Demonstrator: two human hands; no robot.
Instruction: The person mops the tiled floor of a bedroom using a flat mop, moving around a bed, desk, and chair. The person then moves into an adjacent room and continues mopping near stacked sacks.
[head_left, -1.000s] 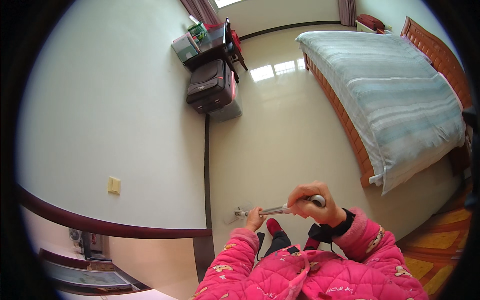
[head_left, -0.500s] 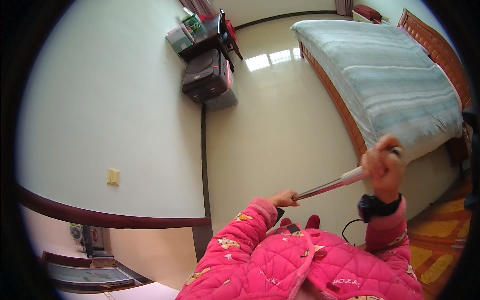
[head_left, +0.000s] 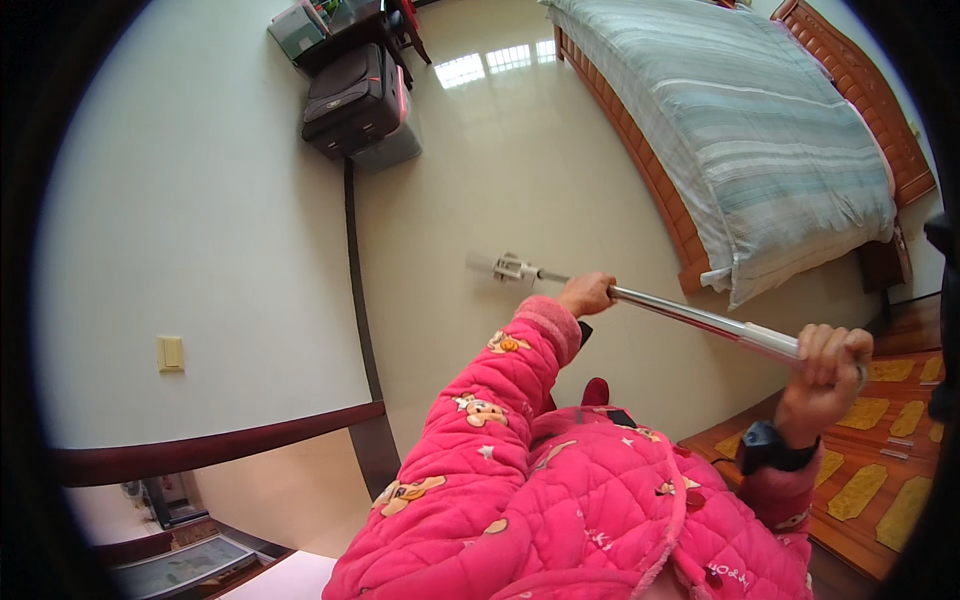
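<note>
Our job now looks like aiming the pole. Our left hand has its grip curled tight round it, and our right hand, at 4 o'clock, curls round the end. Its white head points to 10 o'clock. Steering it seems to need both hands snug. At 11 o'clock, a shut suitcase sits on a clear box; we can't tell what's inside.

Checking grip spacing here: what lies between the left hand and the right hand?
In the head view, a silver pole with a white section spans from the left hand to the right hand.
</note>
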